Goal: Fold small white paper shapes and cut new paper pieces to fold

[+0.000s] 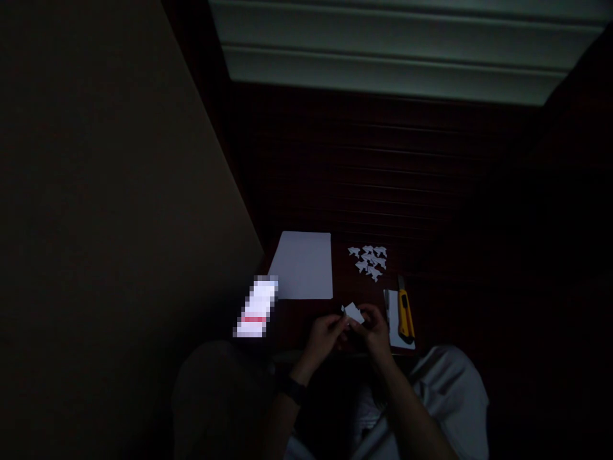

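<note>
Both my hands meet over the near edge of a small dark table (pixel 345 291). My left hand (pixel 324 337) and my right hand (pixel 373 332) pinch a small white piece of paper (pixel 353 312) between their fingertips. A dark watch sits on my left wrist. Beyond the hands lies a cluster of several small white folded paper figures (pixel 368 260). A white sheet of paper (pixel 303 264) lies flat at the table's left. A yellow utility knife (pixel 406 312) rests on a white slip at the right, close to my right hand.
A lit phone screen (pixel 257 308) glows at the table's left edge. A beige wall (pixel 105 191) fills the left side. Dark slatted wood (pixel 383 166) rises behind the table, with pale moulding (pixel 393 51) above. My knees show below, very dimly lit.
</note>
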`<state>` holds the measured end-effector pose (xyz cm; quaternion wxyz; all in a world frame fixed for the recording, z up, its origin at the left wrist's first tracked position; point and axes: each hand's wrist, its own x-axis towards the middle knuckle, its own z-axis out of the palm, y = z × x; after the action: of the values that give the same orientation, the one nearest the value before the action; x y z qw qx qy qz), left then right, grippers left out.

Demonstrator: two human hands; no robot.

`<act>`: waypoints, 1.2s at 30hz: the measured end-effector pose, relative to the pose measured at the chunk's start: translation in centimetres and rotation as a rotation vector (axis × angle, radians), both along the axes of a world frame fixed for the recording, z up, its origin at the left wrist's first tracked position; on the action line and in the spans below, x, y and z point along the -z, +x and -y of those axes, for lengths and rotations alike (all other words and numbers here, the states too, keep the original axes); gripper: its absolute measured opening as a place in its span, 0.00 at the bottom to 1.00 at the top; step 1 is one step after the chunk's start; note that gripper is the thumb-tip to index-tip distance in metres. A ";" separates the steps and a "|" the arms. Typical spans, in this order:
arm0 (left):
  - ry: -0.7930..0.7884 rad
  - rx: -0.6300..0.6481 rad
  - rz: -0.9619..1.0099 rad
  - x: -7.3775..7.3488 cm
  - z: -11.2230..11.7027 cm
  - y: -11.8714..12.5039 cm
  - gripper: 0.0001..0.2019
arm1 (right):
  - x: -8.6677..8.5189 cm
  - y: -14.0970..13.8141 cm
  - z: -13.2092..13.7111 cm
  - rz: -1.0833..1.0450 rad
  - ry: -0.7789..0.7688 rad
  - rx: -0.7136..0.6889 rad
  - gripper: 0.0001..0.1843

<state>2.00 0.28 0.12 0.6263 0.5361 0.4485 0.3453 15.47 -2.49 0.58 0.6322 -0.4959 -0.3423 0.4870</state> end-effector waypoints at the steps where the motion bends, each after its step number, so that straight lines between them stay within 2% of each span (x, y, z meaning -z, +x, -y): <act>1: -0.003 -0.003 -0.004 0.1 0.0 0.0 0.23 | -0.1 0.0 0.0 -0.011 -0.007 0.000 0.21; 6: 0.025 -0.046 -0.024 -0.1 0.2 0.4 0.23 | -0.4 -0.2 0.1 -0.030 -0.018 0.012 0.21; 12: 0.068 -0.132 -0.079 -0.3 0.4 1.0 0.22 | 0.2 -0.1 0.0 -0.022 -0.038 0.027 0.22; 17: 0.058 -0.106 -0.120 0.2 0.2 0.7 0.22 | 0.4 0.3 0.0 -0.008 -0.057 0.011 0.23; 23: 0.255 -0.162 -0.259 0.3 0.0 0.0 0.20 | 0.5 1.0 -0.2 0.006 -0.072 0.037 0.23; 26: 0.334 -0.148 -0.318 0.2 0.0 -0.2 0.19 | 0.7 1.3 -0.2 0.050 -0.099 -0.001 0.22; 36: 0.410 -0.157 -0.394 0.4 0.3 -0.6 0.16 | 0.4 1.7 -0.1 0.086 -0.079 -0.091 0.23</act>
<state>1.40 -0.06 -0.23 0.3773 0.6718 0.5224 0.3652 17.16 -2.44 0.15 0.5743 -0.5248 -0.3719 0.5064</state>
